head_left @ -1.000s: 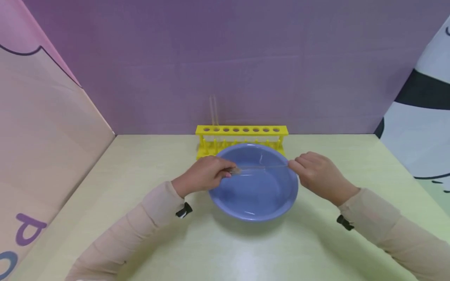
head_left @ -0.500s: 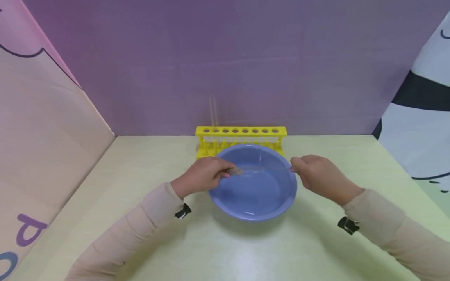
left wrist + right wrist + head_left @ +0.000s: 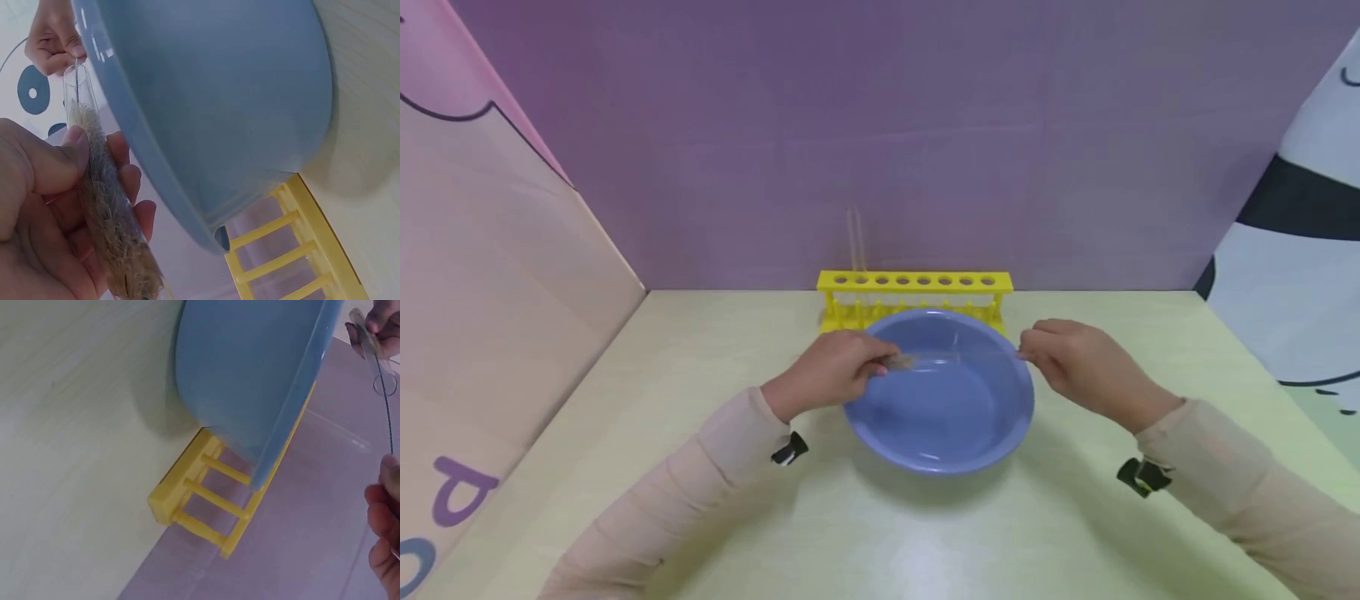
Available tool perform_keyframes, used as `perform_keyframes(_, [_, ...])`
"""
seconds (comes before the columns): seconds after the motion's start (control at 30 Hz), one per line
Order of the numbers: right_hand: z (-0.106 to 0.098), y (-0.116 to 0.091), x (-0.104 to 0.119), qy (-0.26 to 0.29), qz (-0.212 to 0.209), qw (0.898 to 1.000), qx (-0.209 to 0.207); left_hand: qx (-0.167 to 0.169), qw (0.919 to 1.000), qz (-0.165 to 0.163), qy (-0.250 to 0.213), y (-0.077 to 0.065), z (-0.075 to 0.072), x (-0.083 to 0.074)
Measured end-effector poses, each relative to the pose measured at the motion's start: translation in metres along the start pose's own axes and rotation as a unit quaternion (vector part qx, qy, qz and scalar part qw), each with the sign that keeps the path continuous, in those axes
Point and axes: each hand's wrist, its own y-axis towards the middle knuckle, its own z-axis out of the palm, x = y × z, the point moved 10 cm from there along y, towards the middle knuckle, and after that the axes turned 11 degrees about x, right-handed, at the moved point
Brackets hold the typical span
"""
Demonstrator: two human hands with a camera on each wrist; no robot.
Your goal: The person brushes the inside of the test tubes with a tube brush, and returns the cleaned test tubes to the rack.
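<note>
My left hand grips a clear glass test tube over the near left part of the blue basin. Inside the tube is a test tube brush, its pale bristles packed along the glass in the left wrist view. From the tube's mouth a thin twisted wire handle runs across to my right hand, whose thumb and fingers pinch its end at the basin's right rim. Tube and wire lie roughly level, left to right, above the basin.
Behind the basin stands a yellow test tube rack, partly hidden by it. Another clear test tube rises from a left hole of the rack. A purple backdrop closes off the table's far edge.
My right hand has shifted slightly right and its wrist has turned, still pinching the wire. The left hand keeps its hold on the tube almost in place.
</note>
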Motion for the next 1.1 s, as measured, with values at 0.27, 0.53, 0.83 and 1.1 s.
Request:
perform_keyframes(0.27, [-0.007,0.007,0.019,-0.052,-0.03,0.997,-0.042,-0.003,1.0,-0.007,-0.006,-0.003,-0.004,0.004])
perform_keyframes(0.53, [0.002,0.013,0.028,-0.08,-0.017,0.997,-0.013,-0.003,1.0,-0.007,0.0,-0.003,-0.005,0.004])
perform_keyframes(0.83, [0.014,0.022,0.015,-0.05,0.052,0.994,0.076,-0.016,0.9998,-0.007,0.009,-0.001,-0.007,0.002])
perform_keyframes(1.1, [0.023,0.021,0.001,0.028,0.098,0.983,0.153,-0.024,0.9996,-0.002,0.015,-0.003,-0.004,0.004])
